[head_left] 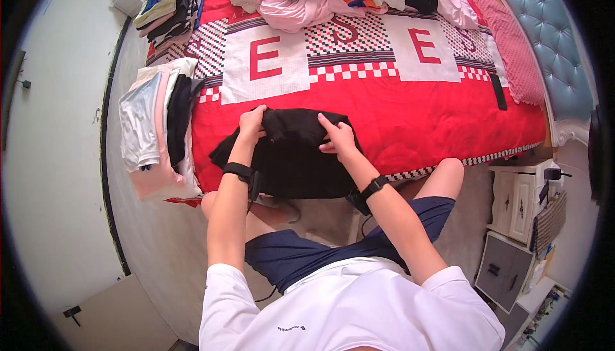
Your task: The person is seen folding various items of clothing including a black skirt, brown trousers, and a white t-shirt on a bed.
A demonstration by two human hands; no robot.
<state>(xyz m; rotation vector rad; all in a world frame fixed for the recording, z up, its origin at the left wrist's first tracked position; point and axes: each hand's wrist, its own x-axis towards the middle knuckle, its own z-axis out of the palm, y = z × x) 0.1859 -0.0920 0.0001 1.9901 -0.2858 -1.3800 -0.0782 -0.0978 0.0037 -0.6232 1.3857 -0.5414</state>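
A black garment [295,158] lies across the near edge of the bed, its lower part hanging over the side toward my knees. My left hand [252,125] is closed on its upper left edge. On the upper right, my right hand [337,136] pinches the cloth between thumb and fingers. Whether the garment is a shirt or another piece cannot be made out. To the left, at the bed's corner, sits a stack of folded clothes [142,123] in white, pink and black.
A red patterned bedspread [410,120] covers the bed. Farther back are a loose heap of clothes [288,11] and another folded stack [172,11]. A narrow black object [498,92] lies at the right, near a pink pillow [506,43]. A white bedside cabinet [512,203] stands right.
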